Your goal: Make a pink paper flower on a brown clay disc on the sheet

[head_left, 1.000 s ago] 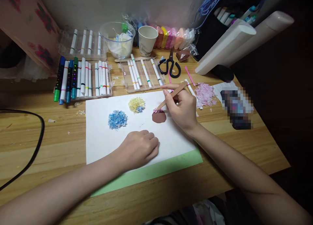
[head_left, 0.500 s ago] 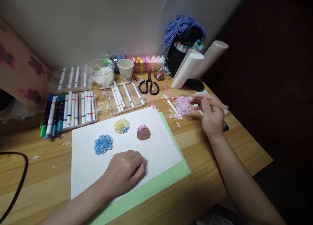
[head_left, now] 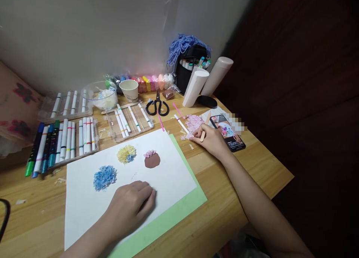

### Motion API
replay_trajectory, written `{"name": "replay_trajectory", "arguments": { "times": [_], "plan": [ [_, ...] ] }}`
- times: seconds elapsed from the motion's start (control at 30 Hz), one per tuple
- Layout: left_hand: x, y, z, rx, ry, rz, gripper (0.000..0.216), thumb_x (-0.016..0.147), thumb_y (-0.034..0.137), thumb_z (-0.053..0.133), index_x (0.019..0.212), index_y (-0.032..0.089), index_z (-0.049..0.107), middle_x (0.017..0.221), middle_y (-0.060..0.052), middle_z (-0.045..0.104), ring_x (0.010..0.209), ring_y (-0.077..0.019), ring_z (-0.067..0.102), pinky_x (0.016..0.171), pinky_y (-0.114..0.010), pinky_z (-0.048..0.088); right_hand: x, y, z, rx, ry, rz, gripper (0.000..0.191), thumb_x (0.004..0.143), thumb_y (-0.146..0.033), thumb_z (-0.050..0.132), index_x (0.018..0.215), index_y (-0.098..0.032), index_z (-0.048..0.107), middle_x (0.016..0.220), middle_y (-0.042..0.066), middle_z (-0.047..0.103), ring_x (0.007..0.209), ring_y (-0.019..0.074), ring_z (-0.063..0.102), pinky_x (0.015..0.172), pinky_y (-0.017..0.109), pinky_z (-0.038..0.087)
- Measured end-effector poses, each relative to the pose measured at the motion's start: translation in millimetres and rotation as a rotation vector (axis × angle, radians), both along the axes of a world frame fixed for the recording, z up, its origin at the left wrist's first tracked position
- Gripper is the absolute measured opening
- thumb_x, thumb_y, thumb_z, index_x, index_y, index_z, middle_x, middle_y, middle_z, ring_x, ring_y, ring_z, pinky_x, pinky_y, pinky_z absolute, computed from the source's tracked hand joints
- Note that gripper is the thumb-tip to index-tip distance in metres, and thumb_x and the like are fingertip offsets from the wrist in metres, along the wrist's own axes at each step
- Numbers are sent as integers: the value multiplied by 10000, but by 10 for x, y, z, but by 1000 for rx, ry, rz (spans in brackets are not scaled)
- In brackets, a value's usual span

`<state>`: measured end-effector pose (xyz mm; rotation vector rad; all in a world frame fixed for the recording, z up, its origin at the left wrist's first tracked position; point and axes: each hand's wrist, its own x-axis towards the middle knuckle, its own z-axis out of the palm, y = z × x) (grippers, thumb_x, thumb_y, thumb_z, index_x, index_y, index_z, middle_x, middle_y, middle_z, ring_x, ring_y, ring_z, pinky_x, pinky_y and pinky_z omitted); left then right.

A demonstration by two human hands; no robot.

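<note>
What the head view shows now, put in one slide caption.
Left hand rests on white paper; right hand, holding a wooden stick, is at the pink shreds.

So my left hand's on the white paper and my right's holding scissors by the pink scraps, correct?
Wrong tool: the head view shows your right hand holding a stick by the pink scraps. Your left hand is on the white paper, as you said.

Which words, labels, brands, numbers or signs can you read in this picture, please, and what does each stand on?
None can be read.
Phone screen: small white lines that look like text, too small to read.
Paper cup: a faint grey print, too blurred to tell whether it holds words.
</note>
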<state>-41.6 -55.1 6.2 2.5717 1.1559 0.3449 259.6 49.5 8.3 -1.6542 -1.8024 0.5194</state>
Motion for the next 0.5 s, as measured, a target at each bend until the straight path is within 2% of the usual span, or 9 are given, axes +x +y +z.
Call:
{"name": "replay_trajectory", "arguments": {
  "times": [0.13,0.27,0.33,0.4,0.5],
  "plan": [
    [-7,-17,12,-41,-4,3,342,932,209,365,617,178,494,566,14,523,527,-113,480,519,-270,295,-65,-37,34,66,101,-3,337,735,-369,699,639,-224,410,740,36,692,689,197,663,639,317,485],
    [-5,13,126,-237,-80,88,371,943,262,345,620,175,506,592,6,531,550,-119,480,538,-255,328,-249,-161,57,308,190,103,291,762,-249,699,651,-225,431,784,37,718,728,189,691,653,324,529],
    [19,87,236,-402,-206,195,402,954,319,335,635,173,530,613,2,551,575,-124,502,560,-248,365,-400,-251,62,489,149,217,262,771,-166,686,651,-232,462,798,23,735,726,178,699,643,318,546],
    [68,206,356,-599,-384,293,442,970,383,309,706,176,597,666,-4,597,643,-130,552,620,-249,412,-557,-339,77,629,67,442,205,788,-115,645,677,-244,531,824,8,749,746,167,706,650,301,567],
    [170,411,483,-830,-569,383,428,938,470,370,748,166,604,618,14,567,540,-107,502,502,-219,373,-734,-435,120,646,5,668,177,849,-122,515,842,-251,636,882,12,752,773,157,707,662,271,579]
  ]
}}
